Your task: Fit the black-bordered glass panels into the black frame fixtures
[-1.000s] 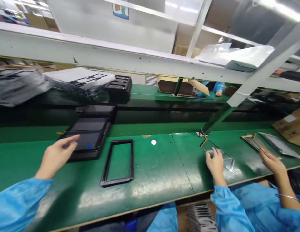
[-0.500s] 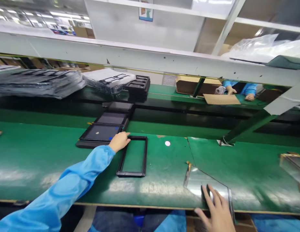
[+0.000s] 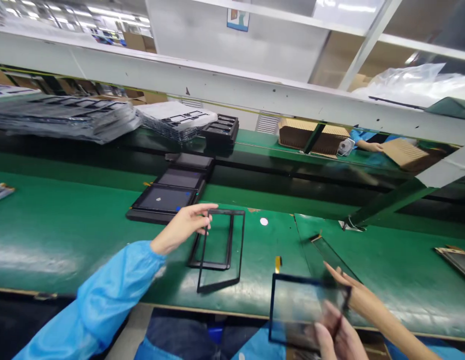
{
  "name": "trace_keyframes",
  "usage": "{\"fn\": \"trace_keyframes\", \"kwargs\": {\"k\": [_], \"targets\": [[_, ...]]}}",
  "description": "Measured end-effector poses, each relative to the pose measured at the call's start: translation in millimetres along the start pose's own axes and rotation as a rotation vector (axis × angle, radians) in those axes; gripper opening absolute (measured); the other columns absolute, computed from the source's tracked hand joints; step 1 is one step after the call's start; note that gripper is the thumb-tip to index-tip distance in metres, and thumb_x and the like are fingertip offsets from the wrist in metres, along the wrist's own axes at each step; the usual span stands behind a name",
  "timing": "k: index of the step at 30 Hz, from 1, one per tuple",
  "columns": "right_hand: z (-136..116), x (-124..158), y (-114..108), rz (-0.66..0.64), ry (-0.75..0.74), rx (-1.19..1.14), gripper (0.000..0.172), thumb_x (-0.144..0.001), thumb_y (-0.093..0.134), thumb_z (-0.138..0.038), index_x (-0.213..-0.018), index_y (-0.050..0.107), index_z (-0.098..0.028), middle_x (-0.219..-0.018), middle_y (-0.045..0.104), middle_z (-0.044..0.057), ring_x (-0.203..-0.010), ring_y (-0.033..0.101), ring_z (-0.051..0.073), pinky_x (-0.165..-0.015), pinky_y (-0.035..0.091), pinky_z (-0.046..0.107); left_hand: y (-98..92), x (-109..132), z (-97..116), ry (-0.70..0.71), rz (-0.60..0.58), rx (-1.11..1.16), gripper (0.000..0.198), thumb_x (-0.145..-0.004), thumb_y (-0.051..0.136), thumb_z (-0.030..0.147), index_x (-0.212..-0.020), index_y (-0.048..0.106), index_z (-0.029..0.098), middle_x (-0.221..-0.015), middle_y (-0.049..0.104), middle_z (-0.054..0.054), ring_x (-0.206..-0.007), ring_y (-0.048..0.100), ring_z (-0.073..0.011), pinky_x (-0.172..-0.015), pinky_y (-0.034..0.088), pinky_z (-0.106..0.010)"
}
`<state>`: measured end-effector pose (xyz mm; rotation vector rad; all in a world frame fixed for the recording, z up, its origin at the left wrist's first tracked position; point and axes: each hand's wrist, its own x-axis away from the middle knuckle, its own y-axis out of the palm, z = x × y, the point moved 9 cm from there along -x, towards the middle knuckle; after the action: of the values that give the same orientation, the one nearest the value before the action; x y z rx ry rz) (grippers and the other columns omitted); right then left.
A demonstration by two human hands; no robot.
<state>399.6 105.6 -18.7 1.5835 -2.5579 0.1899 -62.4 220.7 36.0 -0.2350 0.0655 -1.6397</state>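
Note:
My left hand (image 3: 185, 225) pinches the top left corner of a thin black rectangular frame (image 3: 241, 247). That frame is raised and tilted above a second black frame (image 3: 197, 263), which lies on the green bench. In my right hand (image 3: 343, 335), at the lower right, is a clear touch panel with a black border (image 3: 272, 307), held up off the bench and blurred by motion. An orange flex cable (image 3: 278, 264) sticks up from its top edge. Another person's hand (image 3: 358, 292) reaches in from the right over a second glass panel (image 3: 322, 250) on the bench.
Left of the frames, screen units (image 3: 168, 197) lie in a row. Wrapped stacks (image 3: 67, 117) and black trays (image 3: 219, 131) stand on the back shelf. A green post (image 3: 390, 205) rises at right. Across the bench a person (image 3: 371, 142) handles a cardboard divider (image 3: 405, 152).
My left hand has lifted a thin frame off the one on the bench. My right hand has raised a glass panel. Another person's hand has come in from the right with a second panel beneath it.

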Motion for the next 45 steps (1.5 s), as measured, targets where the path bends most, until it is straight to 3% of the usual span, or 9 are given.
{"fn": "trace_keyframes", "kwargs": {"k": [2, 5, 7, 10, 16, 25, 34, 39, 45], "targets": [[13.3, 31.1, 35.0, -0.048, 0.007, -0.028, 0.071, -0.069, 0.087, -0.051, -0.136, 0.066, -0.056, -0.099, 0.081, 0.003, -0.088, 0.078, 0.044, -0.056, 0.064, 0.06, 19.3, 22.3, -0.9, -0.016, -0.053, 0.118, 0.055, -0.084, 0.074, 0.026, -0.138, 0.073, 0.022, -0.098, 0.071, -0.004, -0.076, 0.07, -0.0152, -0.068, 0.063, -0.029], [32.0, 74.0, 82.0, -0.115, 0.01, -0.078, 0.076, -0.069, 0.094, -0.043, -0.139, 0.067, -0.038, -0.09, 0.076, 0.001, -0.055, 0.067, 0.023, -0.046, 0.058, 0.04, 42.7, 48.2, -7.6, -0.055, -0.1, 0.257, 0.055, -0.082, 0.077, 0.022, -0.138, 0.074, 0.023, -0.095, 0.072, -0.003, -0.077, 0.069, -0.0151, -0.068, 0.062, -0.028], [38.5, 90.5, 103.0, -0.142, 0.014, -0.153, 0.074, -0.074, 0.093, -0.043, -0.141, 0.065, -0.029, -0.088, 0.072, -0.001, -0.05, 0.06, 0.013, -0.044, 0.052, 0.029, 51.3, 58.4, -11.7, -0.057, -0.098, 0.283, 0.055, -0.081, 0.077, 0.021, -0.136, 0.075, 0.023, -0.095, 0.073, -0.004, -0.077, 0.069, -0.0152, -0.067, 0.062, -0.028], [42.7, 99.4, 118.4, -0.165, 0.034, -0.197, 0.074, -0.075, 0.093, -0.044, -0.141, 0.065, -0.027, -0.087, 0.069, -0.002, -0.05, 0.059, 0.011, -0.043, 0.047, 0.023, 56.9, 64.9, -13.5, -0.02, -0.076, 0.303, 0.052, -0.079, 0.079, 0.02, -0.131, 0.079, 0.021, -0.094, 0.074, -0.005, -0.076, 0.067, -0.0158, -0.066, 0.061, -0.027], [44.7, 102.0, 120.5, -0.159, 0.027, -0.196, 0.067, -0.076, 0.093, -0.039, -0.138, 0.07, -0.026, -0.087, 0.069, -0.001, -0.059, 0.057, 0.011, -0.045, 0.047, 0.021, 54.4, 67.2, -6.7, 0.101, 0.008, 0.343, 0.038, -0.077, 0.083, 0.018, -0.114, 0.087, 0.022, -0.087, 0.068, -0.002, -0.072, 0.062, -0.0134, -0.062, 0.058, -0.024], [41.7, 105.8, 123.1, -0.182, 0.016, -0.186, 0.066, -0.079, 0.09, -0.039, -0.14, 0.068, -0.027, -0.088, 0.067, 0.0, -0.06, 0.056, 0.013, -0.043, 0.046, 0.021, 51.7, 73.3, -2.6, 0.179, 0.068, 0.388, 0.036, -0.08, 0.083, 0.017, -0.113, 0.087, 0.029, -0.088, 0.066, -0.003, -0.078, 0.064, -0.015, -0.065, 0.059, -0.022], [35.9, 107.0, 123.6, -0.147, 0.017, -0.185, 0.069, -0.077, 0.091, -0.04, -0.141, 0.068, -0.027, -0.087, 0.068, 0.0, -0.063, 0.058, 0.013, -0.045, 0.048, 0.02, 56.0, 79.5, 4.1, 0.176, 0.044, 0.38, 0.034, -0.082, 0.083, 0.018, -0.113, 0.087, 0.031, -0.089, 0.066, -0.002, -0.08, 0.065, -0.0146, -0.067, 0.059, -0.021], [30.7, 108.0, 120.4, -0.088, -0.012, -0.154, 0.065, -0.075, 0.091, -0.04, -0.137, 0.071, -0.031, -0.089, 0.07, 0.0, -0.066, 0.061, 0.015, -0.048, 0.051, 0.021, 62.8, 81.0, -6.2, 0.073, 0.01, 0.463, 0.044, -0.083, 0.082, 0.018, -0.125, 0.083, 0.03, -0.088, 0.07, -0.003, -0.071, 0.066, -0.0139, -0.063, 0.059, -0.024], [31.8, 108.1, 122.1, -0.092, -0.033, -0.11, 0.064, -0.077, 0.088, -0.037, -0.138, 0.07, -0.035, -0.09, 0.07, -0.001, -0.07, 0.063, 0.016, -0.052, 0.051, 0.022, 63.3, 81.1, -3.8, 0.089, 0.011, 0.412, 0.037, -0.081, 0.082, 0.016, -0.114, 0.087, 0.03, -0.084, 0.065, -0.002, -0.073, 0.064, -0.0141, -0.063, 0.057, -0.023]]}}
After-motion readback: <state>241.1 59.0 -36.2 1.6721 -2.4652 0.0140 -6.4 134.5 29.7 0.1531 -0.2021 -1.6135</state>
